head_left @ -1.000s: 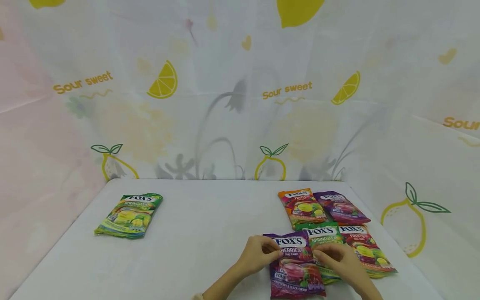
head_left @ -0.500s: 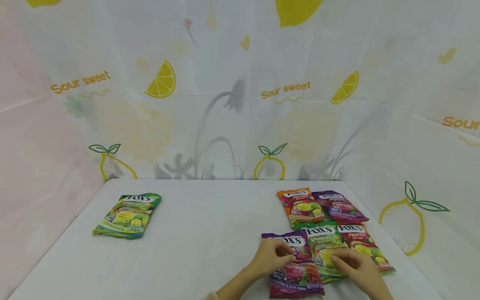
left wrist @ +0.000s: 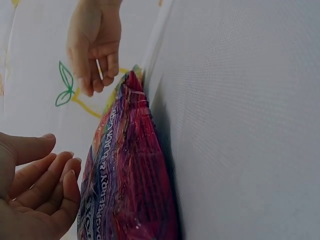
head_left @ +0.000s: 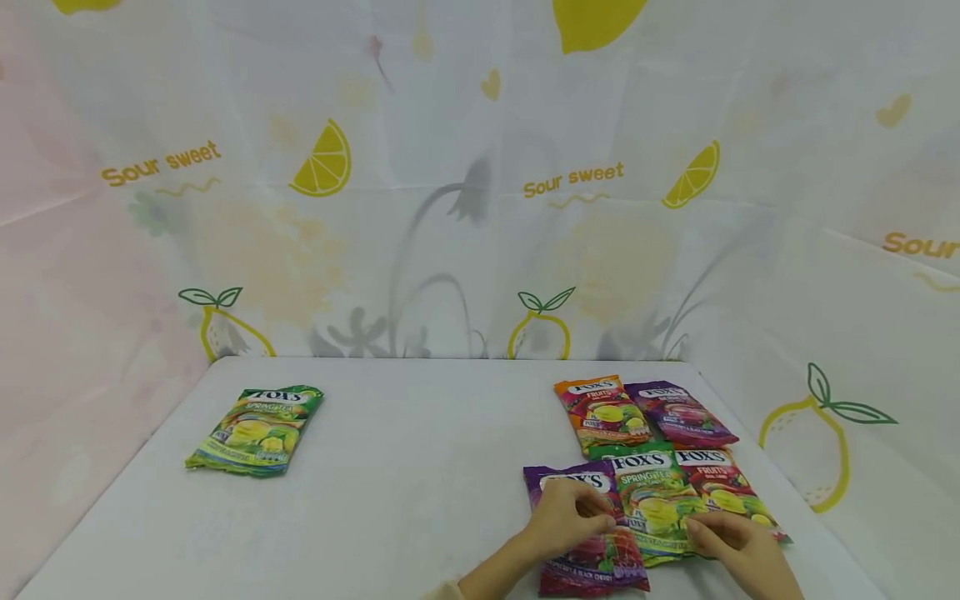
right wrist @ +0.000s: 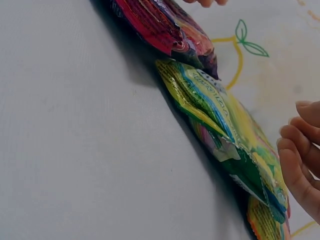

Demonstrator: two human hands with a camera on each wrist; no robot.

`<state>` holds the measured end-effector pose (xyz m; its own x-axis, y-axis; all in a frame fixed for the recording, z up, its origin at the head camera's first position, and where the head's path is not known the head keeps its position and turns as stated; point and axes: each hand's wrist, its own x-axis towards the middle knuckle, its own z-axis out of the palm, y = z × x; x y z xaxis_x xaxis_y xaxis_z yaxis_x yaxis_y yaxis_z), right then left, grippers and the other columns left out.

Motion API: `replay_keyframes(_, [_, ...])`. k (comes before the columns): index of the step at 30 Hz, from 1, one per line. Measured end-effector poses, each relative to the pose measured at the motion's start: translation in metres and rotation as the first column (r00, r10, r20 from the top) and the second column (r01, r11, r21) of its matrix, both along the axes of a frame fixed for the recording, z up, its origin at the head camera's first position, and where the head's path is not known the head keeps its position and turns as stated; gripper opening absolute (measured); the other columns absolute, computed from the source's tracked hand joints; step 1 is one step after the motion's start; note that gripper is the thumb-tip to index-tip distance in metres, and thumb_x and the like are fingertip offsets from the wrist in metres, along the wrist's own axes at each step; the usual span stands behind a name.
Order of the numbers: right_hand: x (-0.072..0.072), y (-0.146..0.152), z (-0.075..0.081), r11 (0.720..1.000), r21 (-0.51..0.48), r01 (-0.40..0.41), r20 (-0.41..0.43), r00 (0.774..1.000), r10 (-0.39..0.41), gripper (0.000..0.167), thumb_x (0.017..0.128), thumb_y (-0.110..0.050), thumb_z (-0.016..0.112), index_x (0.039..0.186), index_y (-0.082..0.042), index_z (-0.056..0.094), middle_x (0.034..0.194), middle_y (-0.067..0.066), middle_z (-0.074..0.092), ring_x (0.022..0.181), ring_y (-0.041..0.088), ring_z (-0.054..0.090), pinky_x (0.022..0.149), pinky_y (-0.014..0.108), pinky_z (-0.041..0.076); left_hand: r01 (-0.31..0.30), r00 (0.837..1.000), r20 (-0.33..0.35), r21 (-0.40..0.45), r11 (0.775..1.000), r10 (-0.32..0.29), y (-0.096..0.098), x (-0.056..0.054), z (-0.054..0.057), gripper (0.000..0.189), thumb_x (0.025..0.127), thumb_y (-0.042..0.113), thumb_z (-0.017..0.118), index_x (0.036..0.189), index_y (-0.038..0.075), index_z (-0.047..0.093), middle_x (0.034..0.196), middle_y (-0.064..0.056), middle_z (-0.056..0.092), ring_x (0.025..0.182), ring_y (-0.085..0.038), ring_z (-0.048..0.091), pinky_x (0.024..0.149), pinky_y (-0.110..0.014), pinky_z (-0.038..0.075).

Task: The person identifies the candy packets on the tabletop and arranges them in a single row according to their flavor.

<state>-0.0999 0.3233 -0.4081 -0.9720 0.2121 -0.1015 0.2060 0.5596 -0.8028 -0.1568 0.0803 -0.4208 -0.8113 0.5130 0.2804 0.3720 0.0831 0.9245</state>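
Note:
My left hand (head_left: pixel 564 518) is over the purple Fox's Berries candy bag (head_left: pixel 592 575), its fingers loosely bent and holding nothing. In the left wrist view, space shows between the thumb and fingers of that hand (left wrist: pixel 37 187), beside the purple bag (left wrist: pixel 135 170). Over the lower right corner of the green Spring Tea candy bag (head_left: pixel 654 512) hovers my right hand (head_left: pixel 746 550), also loosely bent around nothing. The right wrist view has this hand (right wrist: pixel 305 150) at the right edge, just above the green bag (right wrist: pixel 225 125). Both bags lie flat, side by side.
A red Fruits bag (head_left: pixel 723 479) lies right of the green one. Behind are an orange Fruits bag (head_left: pixel 606 414) and another purple bag (head_left: pixel 681 414). A separate green bag (head_left: pixel 258 429) lies far left on the white table (head_left: pixel 375 492). A lemon-print cloth (head_left: pixel 450 208) hangs behind.
Both hands have shifted to the right, the left one across the purple bag and the right one to the green bag's right edge. The bags have stayed in place.

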Motion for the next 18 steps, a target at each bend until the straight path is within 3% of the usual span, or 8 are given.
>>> replay_keyframes(8, [0.002, 0.018, -0.001, 0.997, 0.053, 0.048, 0.062, 0.997, -0.051, 0.043, 0.09, -0.027, 0.063, 0.109, 0.011, 0.062, 0.105, 0.021, 0.067, 0.078, 0.016, 0.067, 0.069, 0.027, 0.055, 0.047, 0.998, -0.036, -0.022, 0.999, -0.048, 0.013, 0.002, 0.002, 0.012, 0.08, 0.002, 0.07, 0.089, -0.006, 0.07, 0.079, -0.008, 0.071, 0.066, 0.003, 0.06, 0.06, -0.012, 0.048])
replay_keyframes(11, [0.002, 0.025, -0.003, 0.994, 0.083, 0.071, 0.077, 0.994, -0.077, 0.05, 0.089, -0.035, 0.064, 0.108, 0.012, 0.062, 0.1, 0.022, 0.067, 0.076, 0.019, 0.067, 0.067, 0.029, 0.055, 0.042, 0.997, -0.056, -0.043, 0.998, -0.045, 0.019, 0.003, 0.002, 0.012, 0.08, 0.001, 0.068, 0.09, -0.007, 0.07, 0.079, -0.007, 0.071, 0.065, 0.005, 0.059, 0.059, -0.011, 0.048])
replay_keyframes(18, [0.005, 0.038, -0.014, 0.99, 0.071, 0.124, 0.079, 0.988, -0.13, 0.068, 0.084, -0.046, 0.066, 0.111, 0.016, 0.059, 0.089, 0.02, 0.07, 0.071, 0.02, 0.068, 0.064, 0.03, 0.055, 0.041, 0.999, 0.021, -0.011, 0.999, -0.04, 0.032, 0.007, 0.003, 0.016, 0.079, 0.001, 0.068, 0.091, -0.01, 0.069, 0.078, -0.01, 0.071, 0.062, 0.004, 0.06, 0.057, -0.011, 0.048])
